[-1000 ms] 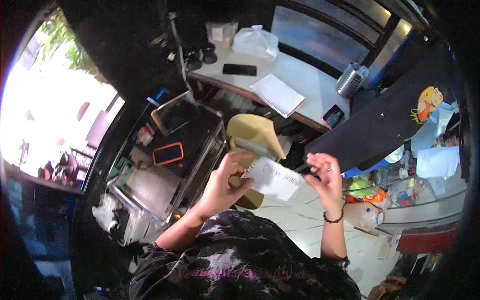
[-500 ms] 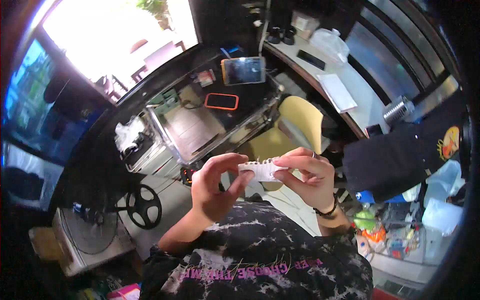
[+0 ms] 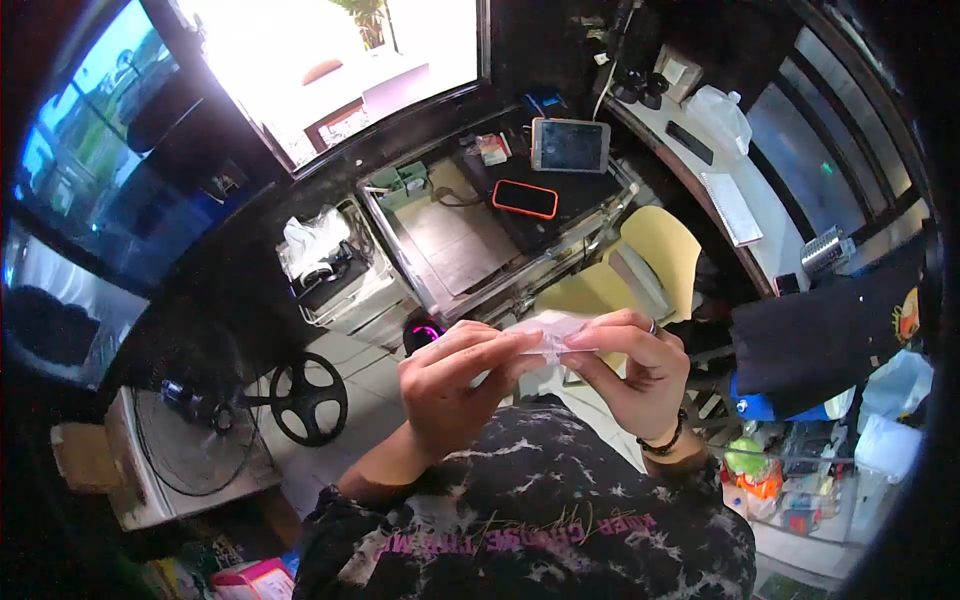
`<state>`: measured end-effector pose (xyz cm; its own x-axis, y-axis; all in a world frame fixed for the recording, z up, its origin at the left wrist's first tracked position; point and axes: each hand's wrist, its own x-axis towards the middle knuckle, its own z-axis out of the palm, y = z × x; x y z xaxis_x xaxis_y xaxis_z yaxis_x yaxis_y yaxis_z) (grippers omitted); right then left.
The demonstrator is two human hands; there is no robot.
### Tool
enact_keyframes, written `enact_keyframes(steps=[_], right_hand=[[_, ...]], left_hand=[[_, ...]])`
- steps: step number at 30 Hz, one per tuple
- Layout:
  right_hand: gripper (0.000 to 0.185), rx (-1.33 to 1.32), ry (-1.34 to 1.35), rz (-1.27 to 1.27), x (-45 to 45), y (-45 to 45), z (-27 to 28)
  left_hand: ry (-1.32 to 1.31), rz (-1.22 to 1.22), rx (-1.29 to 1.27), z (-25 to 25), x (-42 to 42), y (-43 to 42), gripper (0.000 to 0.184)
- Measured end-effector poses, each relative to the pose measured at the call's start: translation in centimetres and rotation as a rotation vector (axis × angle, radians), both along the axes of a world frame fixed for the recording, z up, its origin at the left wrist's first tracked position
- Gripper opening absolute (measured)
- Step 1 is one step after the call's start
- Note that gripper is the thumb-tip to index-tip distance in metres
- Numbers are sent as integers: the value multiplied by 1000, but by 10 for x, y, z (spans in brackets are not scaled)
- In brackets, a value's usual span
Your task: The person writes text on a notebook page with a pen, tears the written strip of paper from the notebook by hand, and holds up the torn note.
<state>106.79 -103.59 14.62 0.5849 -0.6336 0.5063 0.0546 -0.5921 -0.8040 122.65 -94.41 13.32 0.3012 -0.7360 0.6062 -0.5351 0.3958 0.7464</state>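
A piece of white paper (image 3: 552, 328), crumpled or pleated in the middle and fanning out at its far side, is held up in front of my shirt. My left hand (image 3: 455, 375) pinches its left part between thumb and fingers. On the other side, my right hand (image 3: 632, 365) grips it with thumb and forefinger; a ring and a dark bracelet show on this hand. The fingertips of both hands almost meet at the paper's centre, covering part of it.
Beyond my hands stands a yellow chair (image 3: 672, 262) by a desk bearing an orange-edged phone (image 3: 525, 199) and a tablet (image 3: 570, 147). At right, a shelf holds a notepad (image 3: 732, 209). A black steering wheel (image 3: 308, 400) and a fan (image 3: 190, 430) are at left.
The paper was a narrow pleated strip with a scalloped top edge; now it is gathered at the middle and spread behind. My hands have come closer together, and the view has shifted.
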Motion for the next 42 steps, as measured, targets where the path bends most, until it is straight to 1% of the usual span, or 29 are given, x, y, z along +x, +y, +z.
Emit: enact_keyframes(steps=[1,2,4,6,8,10,11,12,14,16,18,20,22,23,24,26,27,28,30,31,32,34,35,36,38,39,40,41,42], right_hand=[[21,6,13,-23,11,7,1],[21,5,15,-37,21,14,1],[19,74,11,-73,41,27,2],[18,44,27,-132,58,35,2],[17,16,44,-202,73,41,2],[14,92,83,-201,85,43,-2],[11,162,104,-213,90,44,-4],[11,165,111,-236,94,44,-4],[12,242,206,-201,99,42,-6],[11,304,219,-227,104,41,-10],[11,256,300,-245,106,39,-10],[11,277,302,-266,108,39,-10],[12,272,377,-271,110,37,-13],[11,308,409,-259,112,36,-15],[11,306,409,-225,113,36,-19],[9,366,470,-111,115,33,-31],[10,331,519,-26,117,30,-35],[10,323,518,5,121,29,-38],[11,344,556,109,127,25,-44],[19,352,547,226,127,19,-51],[19,341,546,257,129,14,-57],[30,513,447,503,131,6,-69],[38,554,536,613,129,-3,-81],[38,546,538,635,129,-10,-89],[34,722,662,749,127,-22,-100],[25,718,537,756,125,-27,-103],[25,713,540,775,122,-35,-104],[20,845,487,775,119,-44,-104],[16,978,435,772,117,-52,-104]], left_hand=[[-31,2,-16,1,11,3,27],[-61,3,-33,1,22,7,25],[-50,-39,-42,1,44,12,23],[-38,-88,-51,3,62,15,21],[54,-91,69,7,76,16,17],[95,-167,72,-1,94,13,14],[140,-221,146,-6,102,12,13],[183,-274,221,-11,108,11,11],[182,-295,232,-20,117,9,9],[223,-321,334,-30,124,8,11],[234,-340,340,-41,130,6,11],[244,-341,341,-43,135,2,11],[95,-410,406,-40,144,3,13],[-6,-449,376,-41,149,3,18],[-4,-416,382,-46,150,5,18],[-114,-469,183,-58,148,7,23],[-150,-466,244,-58,147,13,24],[-151,-435,247,-60,145,19,24],[-171,-364,371,-63,140,26,21],[-44,-372,440,-61,138,29,18],[-45,-339,440,-60,137,33,18],[169,-199,447,-59,135,42,13],[270,-183,507,-66,139,46,11],[270,-160,504,-67,141,49,11],[488,-24,547,-66,144,56,8],[481,66,535,-64,143,59,8],[475,158,524,-62,143,62,9],[425,182,512,-60,143,68,12],[429,202,511,-58,138,69,12]])
